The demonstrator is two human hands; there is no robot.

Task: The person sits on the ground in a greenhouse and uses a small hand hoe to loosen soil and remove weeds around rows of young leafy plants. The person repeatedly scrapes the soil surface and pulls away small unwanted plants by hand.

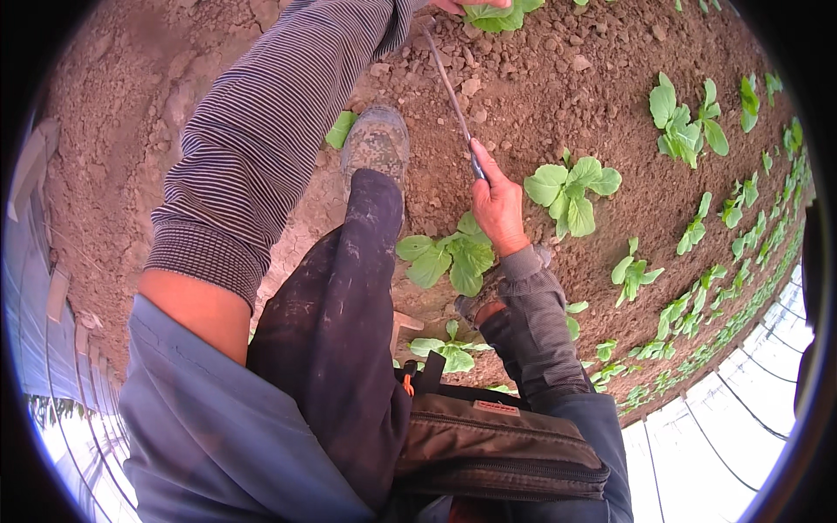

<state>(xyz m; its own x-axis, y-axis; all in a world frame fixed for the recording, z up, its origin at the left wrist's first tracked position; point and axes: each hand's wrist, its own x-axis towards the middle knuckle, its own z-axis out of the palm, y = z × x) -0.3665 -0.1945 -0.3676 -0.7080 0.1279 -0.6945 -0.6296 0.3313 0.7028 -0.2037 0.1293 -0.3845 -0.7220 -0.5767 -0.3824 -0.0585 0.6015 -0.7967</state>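
My right hand [500, 209] is wrapped round the dark handle of a slim metal-shafted hand tool [452, 98]. The shaft slants up and left over the soil, and its far end lies close to a leafy green plant [504, 17] at the top edge. Beside that plant's leaves is my left hand [471, 4], mostly cut off by the frame, so its grip is hidden. Below my right wrist grows another seedling [452, 258]; a third seedling [575, 192] stands just to its right.
Brown, clumpy soil [610, 105] carries rows of seedlings [684, 126] curving away to the right. My muddy shoe [377, 144] rests beside a single leaf [341, 130]. A brown zipped bag [501, 444] lies across my waist. Plastic sheeting [44, 322] lines the left side.
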